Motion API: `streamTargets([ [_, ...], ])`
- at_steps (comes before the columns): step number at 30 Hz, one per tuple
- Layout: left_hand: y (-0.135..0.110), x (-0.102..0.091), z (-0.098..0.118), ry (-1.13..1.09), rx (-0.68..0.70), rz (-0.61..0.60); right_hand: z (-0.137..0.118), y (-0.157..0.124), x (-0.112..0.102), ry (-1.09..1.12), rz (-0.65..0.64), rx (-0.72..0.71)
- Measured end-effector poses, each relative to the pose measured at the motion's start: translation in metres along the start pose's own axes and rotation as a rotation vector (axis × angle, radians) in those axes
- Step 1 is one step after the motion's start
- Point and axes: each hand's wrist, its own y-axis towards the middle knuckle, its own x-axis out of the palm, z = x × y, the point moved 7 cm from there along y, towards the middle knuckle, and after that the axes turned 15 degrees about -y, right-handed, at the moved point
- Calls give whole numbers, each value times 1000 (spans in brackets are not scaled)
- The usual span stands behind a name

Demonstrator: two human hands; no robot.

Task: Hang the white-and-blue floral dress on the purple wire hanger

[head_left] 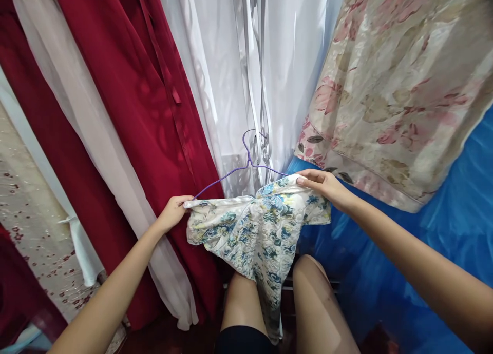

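Pinching the garment (265,236) by its upper edge, left hand (174,213) at one side and right hand (327,185) at the other, seemingly to hold it spread along the hanger (249,161) between both.

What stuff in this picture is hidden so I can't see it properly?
All in the head view:
- Ends of the purple hanger: covered by the blue-flowered garment and the left hand.
- Some fingertips of the left hand and right hand: hidden by the garment or the hands themselves.
- Top of the red garment: cut off by the upper edge.
- Bottom of the blue fabric: lost in shadow.
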Motion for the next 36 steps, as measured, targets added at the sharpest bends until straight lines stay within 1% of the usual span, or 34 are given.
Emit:
streamTargets([
  [2, 7, 1, 5, -30, -72, -100, 8, -2, -5, -55, 10, 12],
  [3, 12, 2, 10, -32, -88, -128, 11, -3, -7, -74, 7, 18],
  [5, 25, 6, 25, -30, -69, -128, 16, -5, -8, -82, -2, 14],
  [7, 42, 12, 42, -56, -19, -62, 15, -8, -7, -64, 8, -4],
  [9, 59, 21, 52, -119, -14, 40, 11, -11, -3, -45, 14, -17],
  [11, 74, 35, 56, -182, -52, 116, 5, -14, 1, -31, 26, -21],
  [14, 89, 61, 58, -227, -96, 153, -6, -17, -3, -28, 95, -42],
  [16, 91, 71, 61, -227, -74, 182, -15, -16, -10, -37, 153, -55],
  [18, 84, 72, 69, -138, 17, 224, -26, -12, -18, -46, 195, -64],
  [21, 63, 65, 78, 173, 182, 291, -45, -1, -24, -61, 211, -96],
  [22, 56, 63, 76, 279, 196, 306, -52, 2, -23, -70, 206, -113],
  [23, 49, 61, 71, 362, 180, 308, -59, 4, -19, -83, 193, -133],
  [24, 44, 60, 62, 414, 148, 301, -65, 5, -12, -101, 173, -155],
  [26, 35, 61, 43, 404, 87, 255, -78, 0, 10, -154, 90, -198],
  [28, 28, 65, 27, 283, 69, 216, -90, -16, 41, -210, -47, -233],
  [30, 22, 70, 21, 131, 93, 225, -103, -42, 73, -214, -228, -257],
  [32, 16, 72, 24, -4, 135, 281, -117, -73, 102, -154, -461, -290],
  [33, 13, 73, 29, -70, 168, 320, -122, -87, 112, -124, -564, -311],
  [34, 11, 73, 36, -150, 202, 363, -126, -97, 117, -115, -630, -335],
  [35, 10, 73, 43, -252, 230, 404, -127, -102, 118, -135, -641, -364],
  [36, 9, 76, 50, -373, 246, 422, -126, -102, 114, -184, -597, -393],
])
